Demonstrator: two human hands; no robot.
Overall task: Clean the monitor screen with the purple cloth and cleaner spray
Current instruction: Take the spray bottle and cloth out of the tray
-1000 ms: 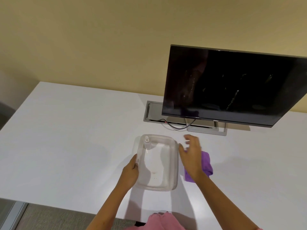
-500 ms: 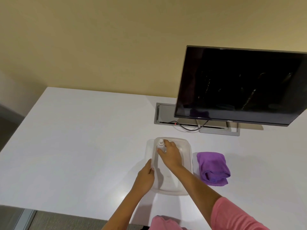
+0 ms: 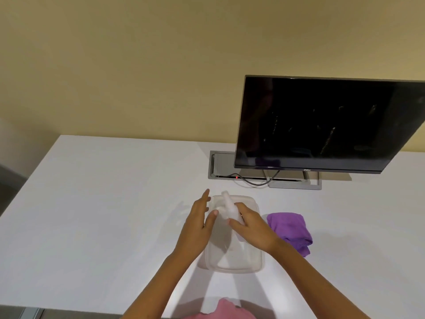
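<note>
The black monitor (image 3: pixel 322 125) stands at the back right of the white table (image 3: pixel 103 203), with streaks on its dark screen. My right hand (image 3: pixel 250 226) grips a small white spray bottle (image 3: pixel 227 206) and holds it tilted above the clear plastic tub (image 3: pixel 234 261). My left hand (image 3: pixel 197 222) hovers open beside the bottle at the tub's left side, thumb close to the bottle. The folded purple cloth (image 3: pixel 291 229) lies on the table just right of the tub.
A grey cable tray (image 3: pixel 220 164) with a black cable (image 3: pixel 253 181) sits under the monitor beside its grey stand (image 3: pixel 296 185). A yellow wall rises behind the table. The table's near edge runs below my arms.
My right hand has lifted the spray bottle out of the tub. My left hand has let go of the tub's edge and opened beside the bottle. The view has shifted left.
</note>
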